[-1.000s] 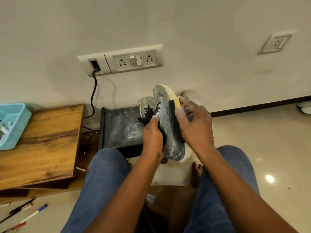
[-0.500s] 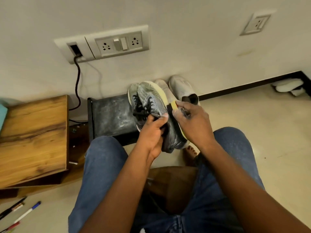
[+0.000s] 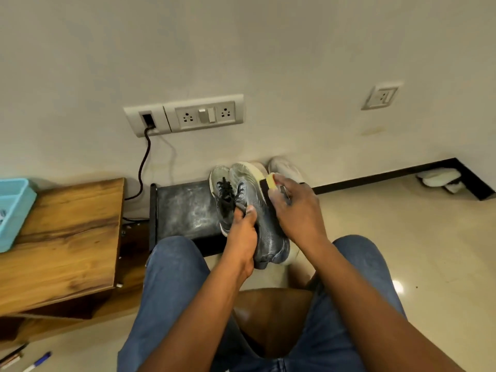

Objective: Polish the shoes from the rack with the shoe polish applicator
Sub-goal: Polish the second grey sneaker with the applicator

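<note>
Left hand (image 3: 243,232): fingers curled round the tongue-and-lace area of a grey knit sneaker (image 3: 264,226), thumb pressed on top, holding it lifted in front of the knees. Right hand (image 3: 294,208): clamped on the shoe polish applicator (image 3: 269,183), yellow sponge and black backing showing past the fingertips, laid against the shoe's outer flank near the toe end.

Long axis of the held sneaker: from roughly 12 o'clock (toe, pale sole edge turned toward the wall) down to 6 o'clock (heel, nearest the body). Applicator at about 1 o'clock from the left-hand grip, touching the shoe on its right side. Probable stroke line: along that 12-to-6 axis, toe toward heel, with the right hand the nearer one to the unpolished flank and the left merely bracing. Likely mid-polish on this shoe; how much of the upper is covered cannot be told.

Just beside the held shoe, at 11 o'clock: its mate, the second grey sneaker (image 3: 221,194), black laces up, resting on the black stool (image 3: 185,208). Behind, at 12 to 1 o'clock against the wall: a pale pair of shoes (image 3: 284,166), blurred. Farther out at 9 o'clock: wooden bench (image 3: 61,237) with a blue plastic tray (image 3: 13,208) on its far end. Above at 11 o'clock: socket panel (image 3: 185,115) with a black cable (image 3: 142,162) hanging down.
</note>
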